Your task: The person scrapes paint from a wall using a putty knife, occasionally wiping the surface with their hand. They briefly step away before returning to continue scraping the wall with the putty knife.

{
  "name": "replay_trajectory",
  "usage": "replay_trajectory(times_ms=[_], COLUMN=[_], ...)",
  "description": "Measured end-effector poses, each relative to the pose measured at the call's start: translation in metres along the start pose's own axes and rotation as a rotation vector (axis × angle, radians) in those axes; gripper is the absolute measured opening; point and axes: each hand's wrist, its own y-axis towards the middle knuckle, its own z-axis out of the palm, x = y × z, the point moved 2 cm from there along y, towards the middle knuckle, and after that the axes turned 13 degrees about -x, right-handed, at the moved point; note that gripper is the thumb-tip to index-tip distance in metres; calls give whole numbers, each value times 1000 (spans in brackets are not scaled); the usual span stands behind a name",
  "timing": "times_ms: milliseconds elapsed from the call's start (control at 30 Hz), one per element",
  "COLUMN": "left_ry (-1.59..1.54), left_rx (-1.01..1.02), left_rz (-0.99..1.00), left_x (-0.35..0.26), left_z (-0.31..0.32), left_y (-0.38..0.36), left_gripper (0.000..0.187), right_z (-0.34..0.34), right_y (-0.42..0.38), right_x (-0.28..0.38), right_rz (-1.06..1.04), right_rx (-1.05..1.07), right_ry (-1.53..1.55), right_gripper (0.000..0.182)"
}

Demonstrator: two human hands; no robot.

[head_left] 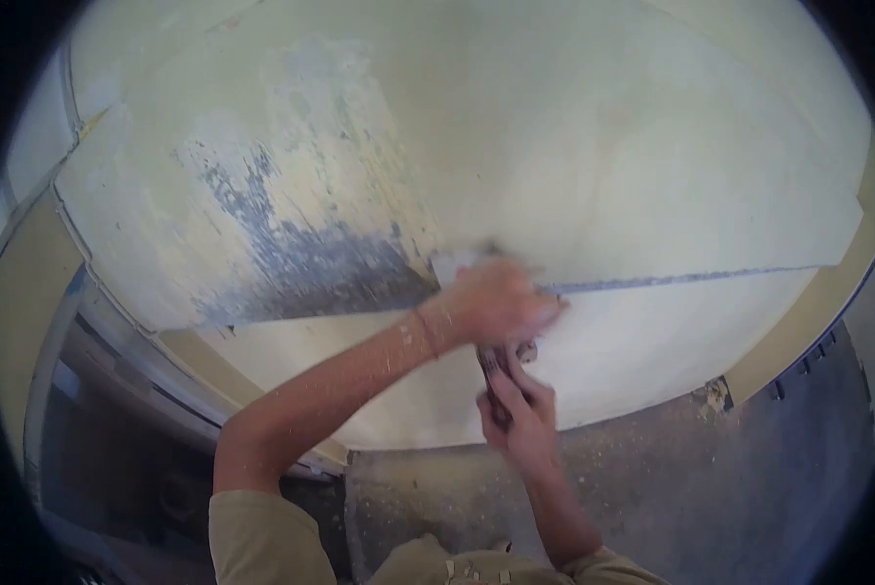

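My left hand (496, 300) is at the lower edge of the pale wall surface (594, 146), smeared by motion, so what its fingers hold is hard to make out. Just below it, my right hand (522, 414) is closed around the dark handle of a tool (497, 380). The tool's upper part runs up under my left hand. To the left of the hands lies a scraped patch (311, 258), grey and rough, with streaks of flaked paint above it.
A white lower panel (652, 341) runs beneath the pale surface. Tan trim (798, 331) borders it at the right. Below is a speckled grey floor (642, 487). A dark opening with a frame (116, 429) is at the lower left.
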Motion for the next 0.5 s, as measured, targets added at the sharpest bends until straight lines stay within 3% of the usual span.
replay_trajectory(times_ms=[33, 100, 133, 200, 233, 367, 467, 500], left_ry=[143, 231, 412, 435, 304, 406, 308, 256], left_rx=[95, 62, 15, -195, -365, -460, -390, -376], left_rz=[30, 6, 151, 204, 135, 220, -151, -185], left_x=[7, 17, 31, 53, 62, 60, 16, -1], left_z=[-3, -33, -56, -101, -121, -136, -79, -44], left_y=[-3, 20, 39, 80, 99, 108, 31, -16], left_gripper=[4, 8, 10, 23, 29, 31, 26, 24], right_z=[-1, 18, 38, 80, 96, 100, 42, 13], right_y=[11, 16, 20, 21, 23, 18, 0, -14], right_x=[-5, 26, 49, 90, 107, 108, 39, 9], right_rz=[-64, -105, -163, -236, -284, -258, -61, 26], right_rx=[12, 102, 149, 219, 262, 332, 191, 141], right_ry=[-25, 25, 47, 79, 96, 164, 38, -6], right_gripper=[46, 44, 43, 43, 43, 40, 32, 31])
